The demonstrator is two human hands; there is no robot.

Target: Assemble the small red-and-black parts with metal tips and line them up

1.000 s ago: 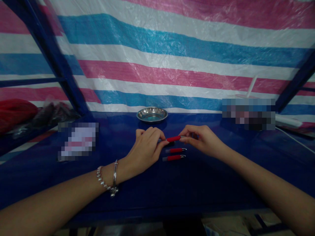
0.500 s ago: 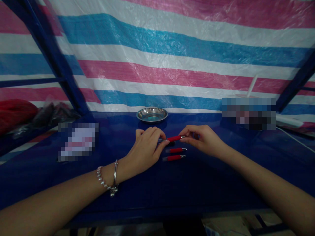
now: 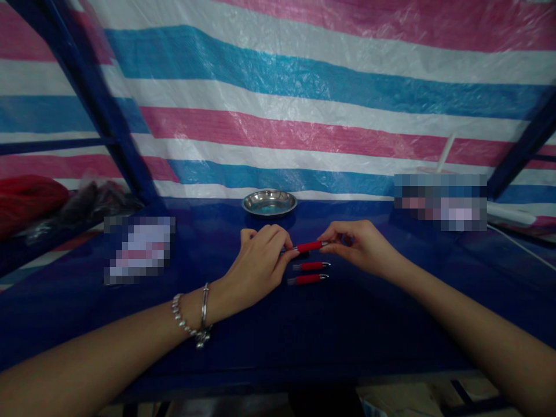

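Note:
Between my two hands a pen (image 3: 308, 246) with a red barrel and a silver tip is held nearly level, just over the table. My left hand (image 3: 263, 255) pinches its left end with thumb and fingers, covering part of it. At the other end, the fingertips of my right hand (image 3: 353, 243) are closed on the silver tip. Below it two more red pens lie side by side on the blue table, an upper pen (image 3: 313, 266) and a lower pen (image 3: 309, 279), both pointing right. A dark thing behind the held pen is mostly hidden.
A round metal dish (image 3: 269, 202) stands at the back of the blue table (image 3: 243, 347). To the left lies a blurred-out flat item (image 3: 141, 252); another blurred item (image 3: 441, 202) is at the back right. Red and dark bags (image 3: 30, 202) sit beyond the left edge. Striped sheeting hangs behind.
Both hands keep their hold on the pen, almost still. The whole view has shifted very slightly; the two pens on the table lie as before.

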